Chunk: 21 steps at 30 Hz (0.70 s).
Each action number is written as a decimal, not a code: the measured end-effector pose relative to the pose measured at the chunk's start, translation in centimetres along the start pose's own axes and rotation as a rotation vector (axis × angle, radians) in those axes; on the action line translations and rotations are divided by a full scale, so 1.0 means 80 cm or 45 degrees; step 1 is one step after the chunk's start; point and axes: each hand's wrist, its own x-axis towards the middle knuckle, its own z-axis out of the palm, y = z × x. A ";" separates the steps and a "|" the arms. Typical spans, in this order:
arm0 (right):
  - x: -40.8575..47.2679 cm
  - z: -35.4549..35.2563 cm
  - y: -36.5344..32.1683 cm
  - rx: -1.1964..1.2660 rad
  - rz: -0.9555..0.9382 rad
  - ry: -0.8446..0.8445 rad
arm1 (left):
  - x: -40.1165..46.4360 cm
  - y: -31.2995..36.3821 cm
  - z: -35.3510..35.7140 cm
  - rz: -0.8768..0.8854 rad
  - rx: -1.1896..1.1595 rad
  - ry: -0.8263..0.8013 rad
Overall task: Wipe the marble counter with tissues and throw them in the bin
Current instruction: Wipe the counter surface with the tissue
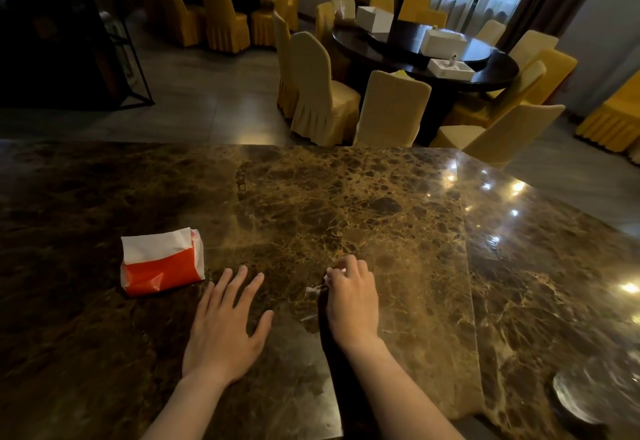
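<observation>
A dark brown marble counter (346, 197) fills the lower half of the view. My right hand (351, 296) rests on it near the middle, fingers curled over a small crumpled white tissue (317, 288) that shows only at the fingertips. Flat on the counter to its left lies my left hand (225, 325), fingers spread and holding nothing. A red and white tissue pack (161, 263) lies left of my left hand, white tissue showing at its open top. No bin is in view.
Beyond the counter's far edge stand cloth-covered chairs (318, 93) around a round dark table (426, 55) with white boxes on it. A glass dish (585, 394) sits at the counter's lower right. A seam (465, 266) runs down the marble right of my right hand.
</observation>
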 end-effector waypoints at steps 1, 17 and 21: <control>0.001 0.000 -0.006 0.039 0.009 -0.040 | 0.001 0.000 0.000 -0.004 0.007 0.000; -0.005 -0.031 0.026 -0.055 0.022 -0.144 | -0.001 0.004 -0.004 -0.002 -0.002 0.000; -0.033 -0.025 0.007 0.038 -0.123 -0.206 | -0.001 0.004 -0.005 0.003 -0.020 0.007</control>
